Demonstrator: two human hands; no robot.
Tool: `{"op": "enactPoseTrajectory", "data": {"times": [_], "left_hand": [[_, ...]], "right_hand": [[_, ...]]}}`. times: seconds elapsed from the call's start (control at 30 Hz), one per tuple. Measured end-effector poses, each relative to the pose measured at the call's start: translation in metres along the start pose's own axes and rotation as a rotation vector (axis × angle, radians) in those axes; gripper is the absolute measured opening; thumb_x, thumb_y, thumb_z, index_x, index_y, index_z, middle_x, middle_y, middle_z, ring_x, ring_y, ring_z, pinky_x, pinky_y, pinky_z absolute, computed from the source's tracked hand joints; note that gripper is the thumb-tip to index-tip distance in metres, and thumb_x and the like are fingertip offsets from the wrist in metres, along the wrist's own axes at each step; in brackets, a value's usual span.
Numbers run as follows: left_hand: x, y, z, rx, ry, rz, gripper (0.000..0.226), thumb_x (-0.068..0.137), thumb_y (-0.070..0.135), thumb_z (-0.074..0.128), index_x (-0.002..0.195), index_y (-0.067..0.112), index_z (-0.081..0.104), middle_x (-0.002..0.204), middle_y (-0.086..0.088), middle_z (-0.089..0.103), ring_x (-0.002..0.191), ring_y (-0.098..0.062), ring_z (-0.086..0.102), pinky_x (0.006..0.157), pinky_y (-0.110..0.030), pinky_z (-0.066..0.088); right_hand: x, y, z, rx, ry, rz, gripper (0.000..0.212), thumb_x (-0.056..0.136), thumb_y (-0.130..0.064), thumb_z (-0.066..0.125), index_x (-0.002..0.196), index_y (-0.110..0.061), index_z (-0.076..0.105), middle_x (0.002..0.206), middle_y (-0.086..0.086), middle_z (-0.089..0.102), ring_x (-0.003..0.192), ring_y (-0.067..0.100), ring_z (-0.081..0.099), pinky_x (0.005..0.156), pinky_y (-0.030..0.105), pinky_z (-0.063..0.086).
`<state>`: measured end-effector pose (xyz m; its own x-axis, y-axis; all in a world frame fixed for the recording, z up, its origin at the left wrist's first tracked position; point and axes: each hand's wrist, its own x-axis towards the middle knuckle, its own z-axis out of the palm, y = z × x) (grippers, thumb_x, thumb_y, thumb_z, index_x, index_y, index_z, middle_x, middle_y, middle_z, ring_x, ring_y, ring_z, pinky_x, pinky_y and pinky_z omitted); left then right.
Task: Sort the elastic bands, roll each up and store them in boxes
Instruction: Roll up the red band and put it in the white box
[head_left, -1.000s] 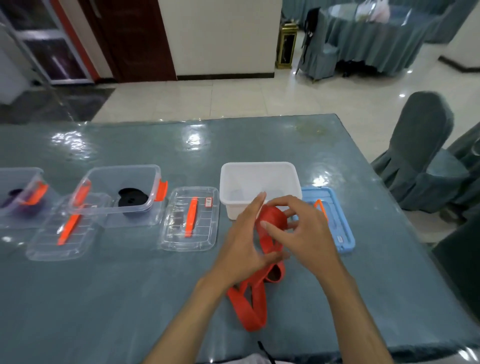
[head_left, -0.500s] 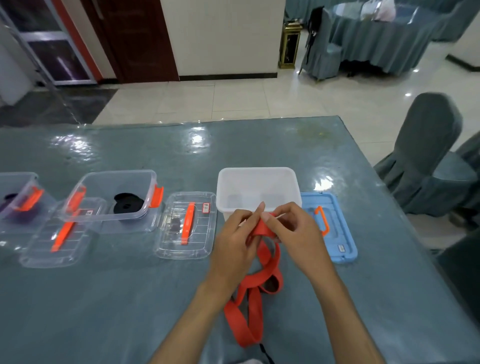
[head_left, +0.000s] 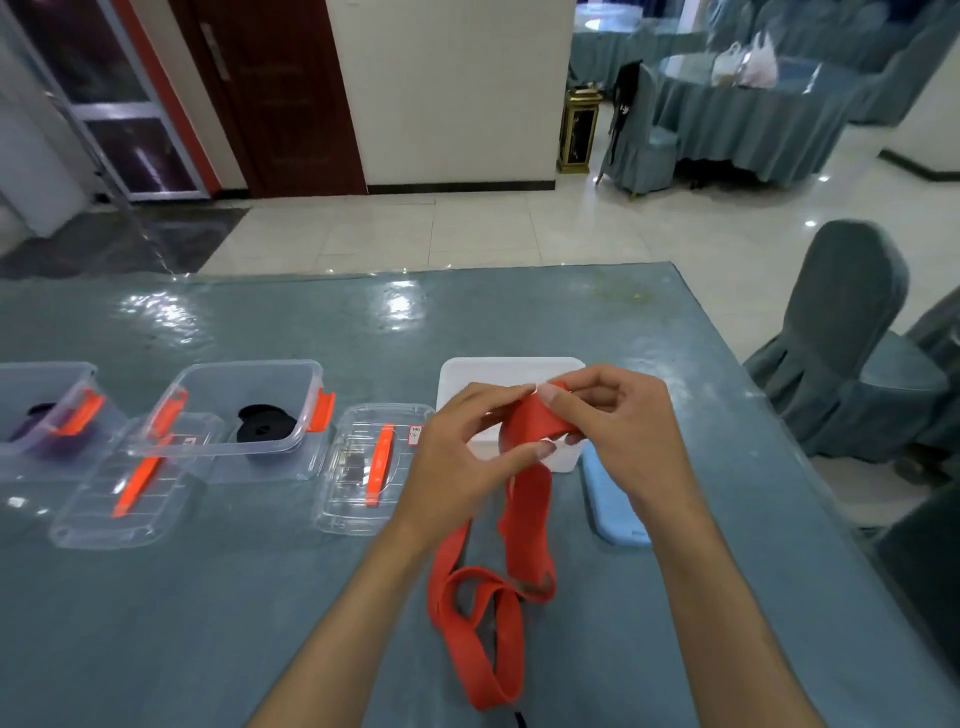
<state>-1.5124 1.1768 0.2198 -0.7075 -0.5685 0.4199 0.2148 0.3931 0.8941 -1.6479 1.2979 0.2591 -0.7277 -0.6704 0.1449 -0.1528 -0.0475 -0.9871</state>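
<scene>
A long red elastic band (head_left: 524, 525) hangs from both my hands down onto the table, its lower loops lying twisted near the front edge. My left hand (head_left: 467, 457) pinches its upper end from the left, thumb underneath. My right hand (head_left: 618, 431) pinches the same end from the right, fingers curled over it. Both hands hover just in front of the white box (head_left: 457, 379), which is partly hidden behind them. A rolled black band (head_left: 262, 428) lies inside a clear box (head_left: 228, 410) with orange clips.
A light blue lid (head_left: 613, 499) lies right of the white box. Two clear lids (head_left: 371, 467) (head_left: 124, 493) with orange handles lie on the blue-grey table (head_left: 208, 597). Another clear box (head_left: 36, 410) holding something dark stands at the far left. Covered chairs (head_left: 852, 353) stand to the right.
Both hands have lifted the band's upper end higher and farther forward, over the white box's front edge. The band's hanging part has stretched out longer beneath them.
</scene>
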Motion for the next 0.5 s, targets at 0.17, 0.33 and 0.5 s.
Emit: {"op": "enactPoseTrajectory", "data": {"times": [0.17,0.33,0.5], "left_hand": [[0.036,0.044,-0.005,-0.116,0.052,0.055,0.05,0.076,0.011,0.093,0.123,0.017,0.076,0.115,0.005,0.073,0.112,-0.021,0.073,0.101,-0.035,0.059],[0.053,0.072,-0.008,-0.194,0.1,0.118,0.05,0.077,0.017,0.093,0.124,0.023,0.075,0.117,0.002,0.077,0.113,-0.02,0.074,0.099,-0.031,0.059],[0.047,0.061,0.001,-0.241,0.188,0.117,0.052,0.07,0.007,0.096,0.114,0.026,0.076,0.11,-0.002,0.079,0.108,-0.023,0.076,0.097,-0.03,0.059]], "right_hand": [[0.018,-0.053,0.006,0.024,0.05,-0.147,0.008,0.088,-0.015,0.085,0.083,-0.014,0.079,0.071,0.007,0.078,0.058,0.011,0.07,0.052,0.02,0.053],[0.018,-0.077,0.009,0.241,0.06,-0.088,0.013,0.09,-0.029,0.081,0.079,-0.024,0.08,0.076,0.004,0.078,0.068,0.013,0.071,0.061,0.021,0.057],[0.006,-0.049,0.027,0.468,0.023,0.262,0.02,0.094,-0.037,0.075,0.08,-0.023,0.078,0.086,0.006,0.071,0.082,0.016,0.066,0.076,0.028,0.055]]}}
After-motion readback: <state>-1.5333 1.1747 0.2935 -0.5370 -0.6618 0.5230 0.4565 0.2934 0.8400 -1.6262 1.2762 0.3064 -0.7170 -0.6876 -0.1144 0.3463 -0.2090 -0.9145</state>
